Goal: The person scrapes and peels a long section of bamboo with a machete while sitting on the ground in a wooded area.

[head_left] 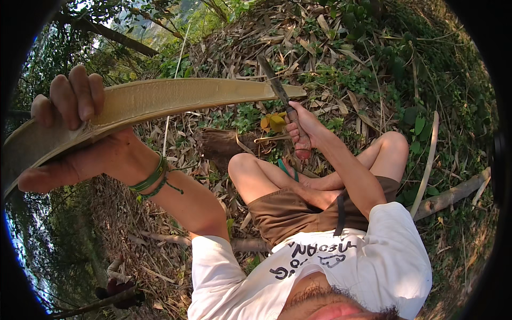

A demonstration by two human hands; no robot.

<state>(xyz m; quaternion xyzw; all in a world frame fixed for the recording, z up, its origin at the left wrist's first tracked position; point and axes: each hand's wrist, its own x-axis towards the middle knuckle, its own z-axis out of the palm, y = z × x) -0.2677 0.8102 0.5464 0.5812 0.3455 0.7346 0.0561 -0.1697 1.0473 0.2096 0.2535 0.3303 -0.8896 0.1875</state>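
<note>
My left hand (101, 153) is wrapped round the wide near end of a split bamboo strip (186, 96), thumb beneath and fingers over the upper edge. The strip is pale yellow, slightly curved, and narrows toward its right end. My right hand (304, 125) grips the handle of a knife (273, 79). Its dark, narrow blade points up and to the left, crossing the strip near the tapered tip. Whether the edge bites into the bamboo or only rests on it, I cannot tell. Green cords circle my left wrist.
I sit with crossed legs on leaf-littered ground (298, 37). A broken log piece (218, 144) lies before my knees. To the right are a long pole (453, 194) and a thin pale strip (426, 165). Another person (118, 288) appears at the lower left. Green plants grow around.
</note>
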